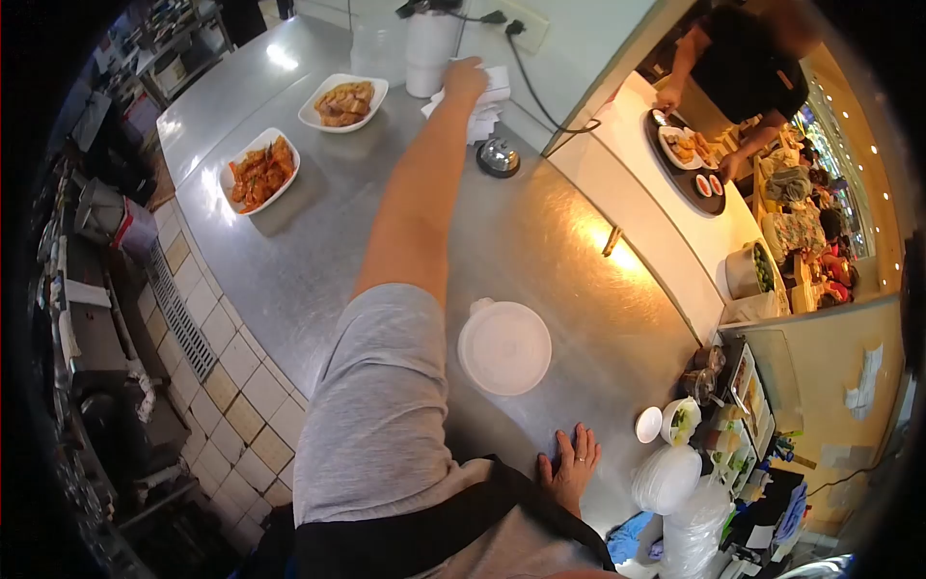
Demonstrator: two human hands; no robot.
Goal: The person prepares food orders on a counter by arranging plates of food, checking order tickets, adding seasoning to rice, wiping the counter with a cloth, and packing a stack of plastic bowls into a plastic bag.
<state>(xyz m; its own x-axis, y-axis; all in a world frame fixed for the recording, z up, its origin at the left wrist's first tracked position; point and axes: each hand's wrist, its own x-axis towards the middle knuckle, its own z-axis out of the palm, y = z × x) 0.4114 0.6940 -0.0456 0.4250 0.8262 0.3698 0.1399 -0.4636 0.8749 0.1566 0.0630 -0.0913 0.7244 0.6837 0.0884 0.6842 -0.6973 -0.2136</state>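
Note:
My left arm stretches forward over the steel counter. At its end my left hand (465, 82) has its fingers curled at a bunch of white papers (485, 108), next to a white cylinder (432, 53); the fingertips are partly hidden. A silver call bell (499, 156) sits just nearer than the papers. My right hand (571, 465) rests flat on the counter with fingers apart, holding nothing. A round white lidded container (504, 348) stands between my arm and that hand. To the left are a dish of red-sauced food (262, 175) and a dish of browned sliced food (343, 102).
Beyond the pass ledge (603, 183), another person's hands hold a dark tray (711, 201) with plated food. Stacked white bowls (667, 478), a small bowl with greens (681, 422) and condiment containers crowd the right end. A black cable (540, 101) hangs from the wall socket.

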